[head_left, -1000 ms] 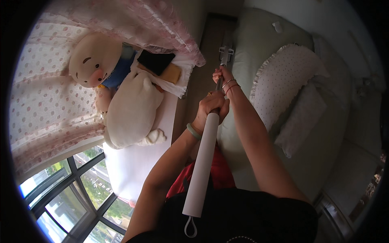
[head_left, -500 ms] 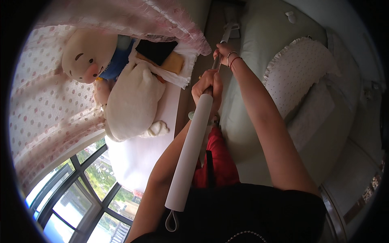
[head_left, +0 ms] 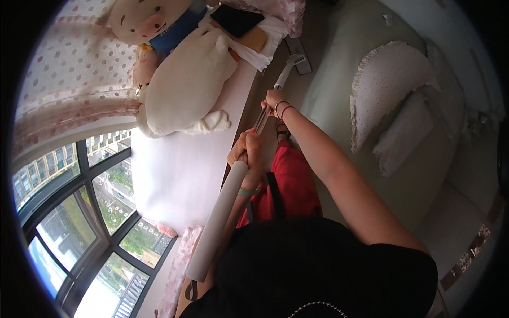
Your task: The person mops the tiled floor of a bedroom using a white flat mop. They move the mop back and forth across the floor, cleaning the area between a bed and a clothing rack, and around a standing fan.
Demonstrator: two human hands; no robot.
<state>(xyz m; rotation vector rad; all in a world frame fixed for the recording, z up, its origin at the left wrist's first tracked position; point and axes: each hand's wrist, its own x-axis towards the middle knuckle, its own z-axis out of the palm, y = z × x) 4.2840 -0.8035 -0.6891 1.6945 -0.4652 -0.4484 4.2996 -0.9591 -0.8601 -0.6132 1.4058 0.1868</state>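
Observation:
A flat mop lies diagonally across the view, held by both hands. Its thick white handle sleeve (head_left: 216, 222), with a hanging loop at the end, points back toward my left side. Just ahead of that sleeve, my left hand (head_left: 247, 148) is wrapped round the thin metal pole. Farther along, my right hand (head_left: 274, 99) closes on the same pole, below a white lower section (head_left: 285, 74). The flat grey mop head (head_left: 302, 64) rests on the floor in the gap between the window ledge and the bed.
On the left is a white window ledge (head_left: 175, 164) bearing a large cream plush toy (head_left: 185, 85) and folded dark and tan cloths (head_left: 237, 21). A pale green bed (head_left: 339, 106) with a frilled pillow (head_left: 389, 79) borders the right. Dark-framed windows (head_left: 111, 212) stand at lower left.
My hands have come back toward me and left with the mop, and more of its head shows. My view has shifted, with more window and floor visible.

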